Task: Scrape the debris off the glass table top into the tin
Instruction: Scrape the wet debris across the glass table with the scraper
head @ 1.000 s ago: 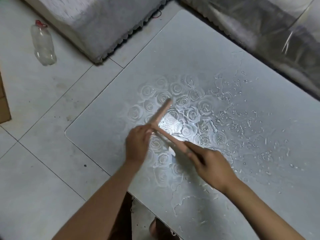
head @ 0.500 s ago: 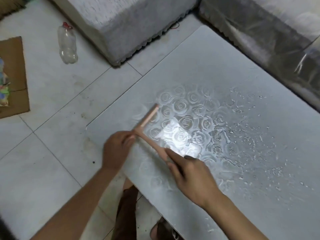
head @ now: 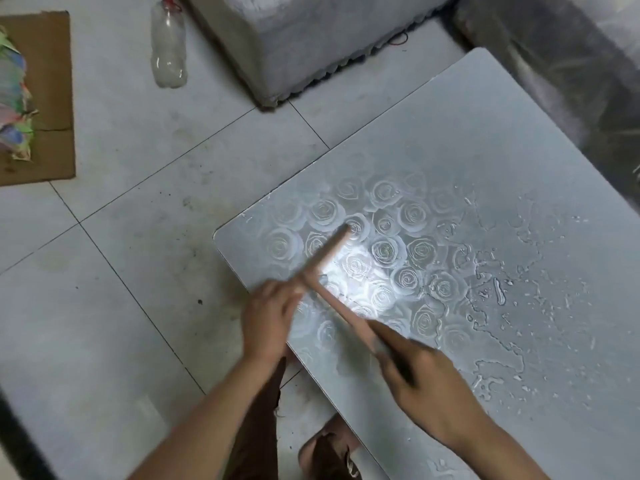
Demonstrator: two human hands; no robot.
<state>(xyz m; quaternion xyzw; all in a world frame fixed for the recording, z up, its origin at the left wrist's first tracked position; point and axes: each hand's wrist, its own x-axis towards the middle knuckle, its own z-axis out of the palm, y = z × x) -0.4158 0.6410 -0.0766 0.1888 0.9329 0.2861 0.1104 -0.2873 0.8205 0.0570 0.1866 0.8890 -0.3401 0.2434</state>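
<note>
A T-shaped wooden scraper (head: 330, 252) lies on the glass table top (head: 485, 161), near its front left corner, over an etched rose pattern. My left hand (head: 268, 320) holds the near end of the crossbar at the table's edge. My right hand (head: 420, 372) grips the handle, which runs toward me to the right. White debris and wet streaks (head: 498, 292) are scattered over the glass to the right of the roses. No tin is in view.
An empty plastic bottle (head: 168, 50) lies on the tiled floor at the back left. A grey covered block (head: 311, 39) stands behind the table's left side. Flat cardboard (head: 52, 98) with colourful paper lies at the far left. A covered sofa edge (head: 571, 74) borders the table's far side.
The scraper and both hands have moved toward the table's front left corner. The view has shifted left, and the cardboard has come into view.
</note>
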